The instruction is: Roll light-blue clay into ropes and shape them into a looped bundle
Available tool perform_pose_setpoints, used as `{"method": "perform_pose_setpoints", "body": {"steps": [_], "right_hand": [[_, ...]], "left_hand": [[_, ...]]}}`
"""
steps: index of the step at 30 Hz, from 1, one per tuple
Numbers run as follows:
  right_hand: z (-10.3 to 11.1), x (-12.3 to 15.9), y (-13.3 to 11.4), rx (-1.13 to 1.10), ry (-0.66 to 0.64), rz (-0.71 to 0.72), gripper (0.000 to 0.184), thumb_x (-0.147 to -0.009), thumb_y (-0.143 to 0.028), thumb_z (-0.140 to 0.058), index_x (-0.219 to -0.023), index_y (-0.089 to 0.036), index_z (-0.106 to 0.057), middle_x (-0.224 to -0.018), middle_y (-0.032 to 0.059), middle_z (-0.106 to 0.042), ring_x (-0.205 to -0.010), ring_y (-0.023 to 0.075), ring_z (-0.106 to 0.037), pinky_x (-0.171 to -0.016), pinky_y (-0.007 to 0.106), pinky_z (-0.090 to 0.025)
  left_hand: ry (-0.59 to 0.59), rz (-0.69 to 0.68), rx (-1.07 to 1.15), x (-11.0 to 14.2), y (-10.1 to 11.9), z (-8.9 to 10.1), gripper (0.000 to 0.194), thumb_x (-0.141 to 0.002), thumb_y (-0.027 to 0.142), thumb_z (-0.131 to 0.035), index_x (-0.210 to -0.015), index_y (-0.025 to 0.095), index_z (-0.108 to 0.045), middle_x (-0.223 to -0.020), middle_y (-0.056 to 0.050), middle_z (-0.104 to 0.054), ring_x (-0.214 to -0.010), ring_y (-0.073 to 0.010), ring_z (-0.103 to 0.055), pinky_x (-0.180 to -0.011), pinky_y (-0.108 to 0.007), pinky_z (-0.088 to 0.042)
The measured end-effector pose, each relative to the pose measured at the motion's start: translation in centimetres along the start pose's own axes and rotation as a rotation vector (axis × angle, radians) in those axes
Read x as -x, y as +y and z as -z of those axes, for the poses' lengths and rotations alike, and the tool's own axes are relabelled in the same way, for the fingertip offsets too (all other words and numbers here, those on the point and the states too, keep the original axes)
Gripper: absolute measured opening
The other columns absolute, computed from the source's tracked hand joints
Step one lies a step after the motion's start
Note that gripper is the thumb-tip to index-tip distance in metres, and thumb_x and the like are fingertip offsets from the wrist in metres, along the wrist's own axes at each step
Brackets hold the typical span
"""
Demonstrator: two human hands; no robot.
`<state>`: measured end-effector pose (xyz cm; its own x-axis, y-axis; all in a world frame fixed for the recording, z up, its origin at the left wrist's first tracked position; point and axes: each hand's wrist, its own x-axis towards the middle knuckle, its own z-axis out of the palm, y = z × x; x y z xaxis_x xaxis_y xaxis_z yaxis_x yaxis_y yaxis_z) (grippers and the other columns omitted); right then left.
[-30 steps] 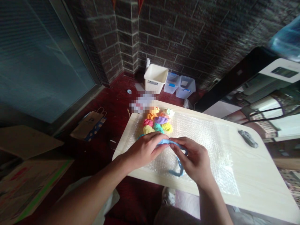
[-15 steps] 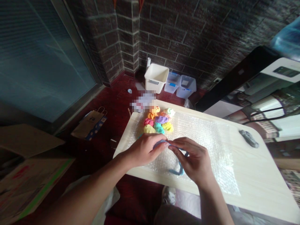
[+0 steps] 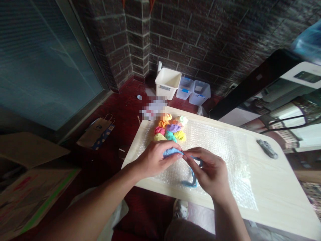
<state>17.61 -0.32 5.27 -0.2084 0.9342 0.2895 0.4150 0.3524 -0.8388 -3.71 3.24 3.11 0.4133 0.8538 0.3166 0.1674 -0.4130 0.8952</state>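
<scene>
Head view: two hands (image 3: 155, 159) pinching one blue strip (image 3: 172, 152) above one table (image 3: 272, 187), three bins (image 3: 165, 91) beyond.

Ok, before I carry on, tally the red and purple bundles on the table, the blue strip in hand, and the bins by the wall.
Red bundle: 1
Purple bundle: 1
Blue strip: 1
Cream bin: 1
Clear bins: 2
Total: 6
</scene>
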Motion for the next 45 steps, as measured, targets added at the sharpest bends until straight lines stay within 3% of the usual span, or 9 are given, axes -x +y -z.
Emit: {"method": "perform_pose_setpoints", "body": {"steps": [7,12,18,24,29,34,39,42,45], "right_hand": [[-0.24,-0.15,-0.48,0.020,-0.019,0.056,0.023,-0.095,-0.015,-0.077,-0.112,-0.029,-0.082,-0.103,0.0045,-0.082,-0.092,0.0199,-0.077,-0.081,0.032,-0.061],[-0.11,-0.18,-0.46,0.087,-0.005,0.094,0.019,-0.096,-0.016,-0.075,-0.109,-0.028,-0.083,-0.097,0.0035,-0.083,-0.085,0.0188,-0.078,-0.076,0.030,-0.061],[-0.11,-0.24,-0.47,0.120,-0.002,0.067,0.014,-0.096,-0.019,-0.076,-0.106,-0.027,-0.083,-0.097,0.0028,-0.084,-0.084,0.0182,-0.079,-0.076,0.028,-0.062],[-0.23,-0.28,-0.58,0.099,-0.015,0.100,0.023,-0.096,-0.018,-0.076,-0.115,-0.028,-0.083,-0.106,0.0051,-0.084,-0.090,0.0193,-0.080,-0.080,0.030,-0.063],[-0.10,-0.24,-0.52,0.136,0.009,0.088,0.017,-0.096,-0.019,-0.076,-0.107,-0.028,-0.084,-0.097,0.0032,-0.085,-0.083,0.0190,-0.080,-0.075,0.028,-0.063],[-0.16,-0.20,-0.53,0.109,0.015,0.072,0.019,-0.095,-0.018,-0.077,-0.111,-0.026,-0.083,-0.102,0.0049,-0.085,-0.088,0.0200,-0.081,-0.078,0.030,-0.063],[-0.32,-0.21,-0.53,0.048,-0.004,0.105,0.021,-0.094,-0.014,-0.077,-0.108,-0.028,-0.083,-0.101,0.0028,-0.084,-0.090,0.0179,-0.080,-0.081,0.028,-0.063],[-0.32,-0.28,-0.64,0.083,-0.002,0.097,0.016,-0.096,-0.016,-0.076,-0.104,-0.027,-0.083,-0.097,0.0021,-0.084,-0.086,0.0167,-0.079,-0.079,0.027,-0.062],[-0.30,-0.37,-0.66,0.123,0.016,0.064,0.010,-0.098,-0.020,-0.074,-0.102,-0.024,-0.081,-0.095,0.0030,-0.083,-0.083,0.0172,-0.079,-0.076,0.026,-0.062]], "left_hand": [[-0.015,0.118,0.118,-0.19,0.18,0.05,0.017,-0.095,0.032,-0.070,-0.093,0.015,-0.074,-0.087,-0.004,-0.076,-0.081,-0.0165,-0.070,-0.072,-0.025,-0.053],[-0.026,0.168,0.207,-0.27,0.23,0.23,0.031,-0.089,0.035,-0.078,-0.109,0.013,-0.071,-0.101,-0.007,-0.075,-0.088,-0.0174,-0.070,-0.076,-0.026,-0.054],[0.006,0.142,0.179,-0.51,0.28,0.41,0.016,-0.093,0.030,-0.074,-0.094,0.014,-0.077,-0.093,-0.007,-0.078,-0.088,-0.0168,-0.071,-0.080,-0.026,-0.053],[-0.017,0.297,0.414,-0.38,0.07,-0.01,0.023,-0.091,0.035,-0.078,-0.095,0.013,-0.074,-0.077,-0.003,-0.073,-0.068,-0.0128,-0.067,-0.065,-0.023,-0.052],[-0.010,0.316,0.427,-0.41,0.07,0.14,0.033,-0.081,0.033,-0.088,-0.104,0.013,-0.075,-0.097,-0.007,-0.076,-0.082,-0.0138,-0.071,-0.069,-0.020,-0.054],[-0.023,0.354,0.487,-0.61,0.34,0.22,0.022,-0.084,0.031,-0.084,-0.092,0.011,-0.077,-0.074,-0.004,-0.073,-0.064,-0.0114,-0.066,-0.060,-0.020,-0.052],[-0.027,0.382,0.506,-0.68,0.81,0.24,0.022,-0.084,0.031,-0.084,-0.084,0.010,-0.077,-0.066,-0.002,-0.069,-0.059,-0.0100,-0.063,-0.059,-0.020,-0.052],[-0.031,0.363,0.503,-0.62,0.60,0.24,0.024,-0.086,0.034,-0.083,-0.088,0.011,-0.076,-0.069,-0.002,-0.070,-0.060,-0.0100,-0.063,-0.059,-0.020,-0.052],[0.000,0.314,0.430,-0.53,0.15,0.24,0.028,-0.081,0.032,-0.088,-0.099,0.014,-0.077,-0.088,-0.004,-0.076,-0.075,-0.0124,-0.070,-0.067,-0.020,-0.054]]}}
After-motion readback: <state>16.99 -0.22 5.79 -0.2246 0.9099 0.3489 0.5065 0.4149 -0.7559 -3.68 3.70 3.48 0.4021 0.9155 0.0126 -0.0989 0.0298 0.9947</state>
